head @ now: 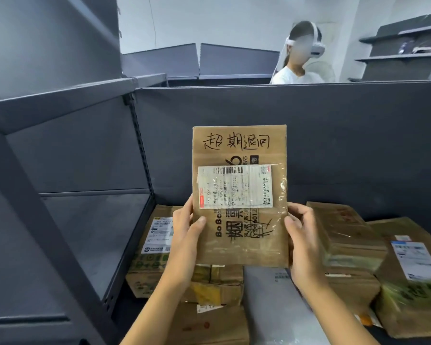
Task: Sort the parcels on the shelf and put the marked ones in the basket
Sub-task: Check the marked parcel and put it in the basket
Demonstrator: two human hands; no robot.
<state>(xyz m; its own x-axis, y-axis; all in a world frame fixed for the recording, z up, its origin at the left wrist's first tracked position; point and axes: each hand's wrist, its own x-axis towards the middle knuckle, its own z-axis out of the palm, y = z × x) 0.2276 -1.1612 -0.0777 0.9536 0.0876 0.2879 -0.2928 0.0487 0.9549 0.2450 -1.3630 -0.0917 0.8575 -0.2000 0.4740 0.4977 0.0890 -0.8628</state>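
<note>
Well, the grey shelf (358, 145) fills your view from nine o'clock round to three. Along its floor, from seven to four o'clock, lie the unsorted parcels (343, 235): brown cartons, with a grey mailer (271, 302) at six. Dead centre you hold one flat brown parcel (241, 245) upright above the heap, its face toward you. Your left hand (184, 235) grips its lower left edge at eight o'clock, thumb across the front and fingers behind. Your right hand (304, 240) clasps the lower right edge at four o'clock the same way. A white shipping label (234, 186) is taped across its middle, and near its top edge, at twelve, runs black handwriting (235, 141), so I judge this one marked and bound for the basket. No basket shows here. You look partway through at most: this parcel is checked but not dropped, and several on the shelf await a look.
</note>
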